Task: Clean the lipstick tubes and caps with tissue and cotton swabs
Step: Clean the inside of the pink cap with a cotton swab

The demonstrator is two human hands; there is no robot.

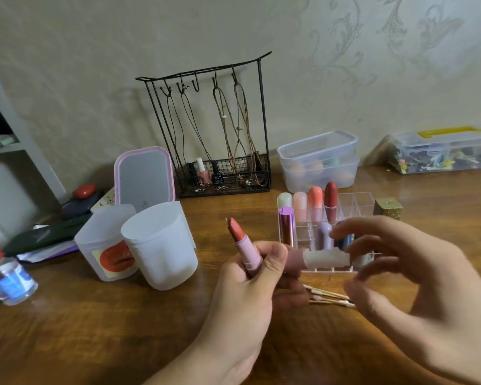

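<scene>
Lipstick tubes stand in a clear organizer (pixel 364 202) right of centre on the wooden table (pixel 95 323). At far left sits a small red-capped bottle (pixel 7 276), then two white tubs (pixel 161 245) in front of a pink mirror (pixel 145 177). Next, the left hand (pixel 250 295) grips an uncapped pink lipstick (pixel 243 245), its red bullet tilted up and left. A pink cap (pixel 296 259) stuffed with rolled white tissue (pixel 325 259) lies sideways between the hands; the right hand (pixel 417 279) pinches that tissue with curled fingertips. Cotton swabs (pixel 331 297) lie on the table below.
</scene>
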